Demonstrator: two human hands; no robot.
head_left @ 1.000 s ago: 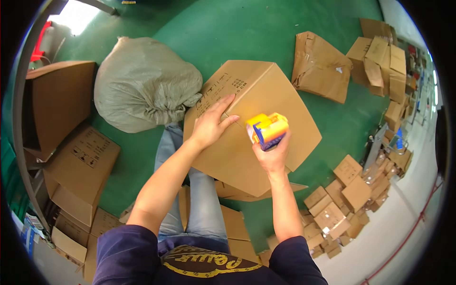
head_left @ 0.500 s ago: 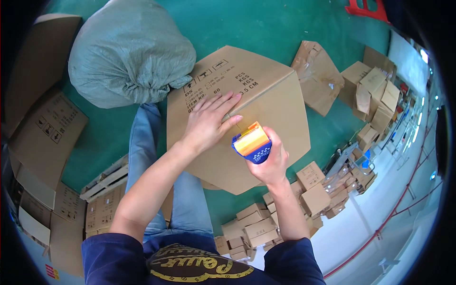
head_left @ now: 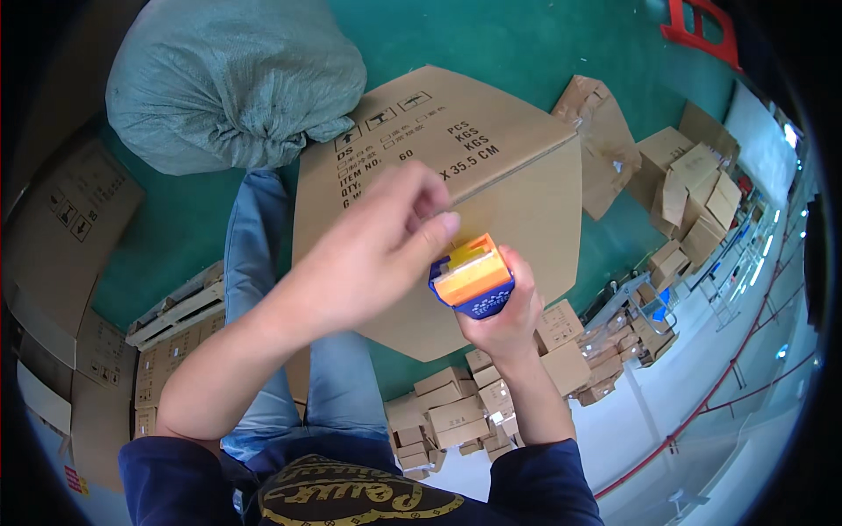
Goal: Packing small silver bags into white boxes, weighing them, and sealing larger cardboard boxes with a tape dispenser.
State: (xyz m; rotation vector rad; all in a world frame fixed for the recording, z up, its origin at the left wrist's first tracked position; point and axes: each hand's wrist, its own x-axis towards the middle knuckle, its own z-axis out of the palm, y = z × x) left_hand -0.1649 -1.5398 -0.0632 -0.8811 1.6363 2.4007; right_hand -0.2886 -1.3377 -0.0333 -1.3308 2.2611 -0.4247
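A large brown cardboard carton (head_left: 517, 223) lies in front of me, its printed side turned up and to the left. My right hand (head_left: 517, 307) is wrapped round what looks like a blue and orange tape dispenser (head_left: 474, 276) with a yellowish face, held over the carton's near side. Just left of the dispenser, my left hand (head_left: 386, 232) is raised over the carton, somewhat blurred. Its fingers are loosely curled, the thumb apart from them, and nothing shows between them. The thumb tip comes close to the dispenser's upper left corner; whether they touch I cannot tell.
A bulging grey-green woven sack (head_left: 237, 83) stands against the carton's far left. Flattened cardboard (head_left: 601, 145) lies to its right. Opened boxes (head_left: 697, 180) and stacked cartons (head_left: 460, 421) stand at the right and lower right. Large cartons (head_left: 74, 206) line the left. A red plastic frame (head_left: 706, 31) is at the far right.
My left hand has lifted off the carton's printed side and its fingers have curled, coming nearer the dispenser. The right hand with the dispenser sits slightly lower in view. The view has shifted a little.
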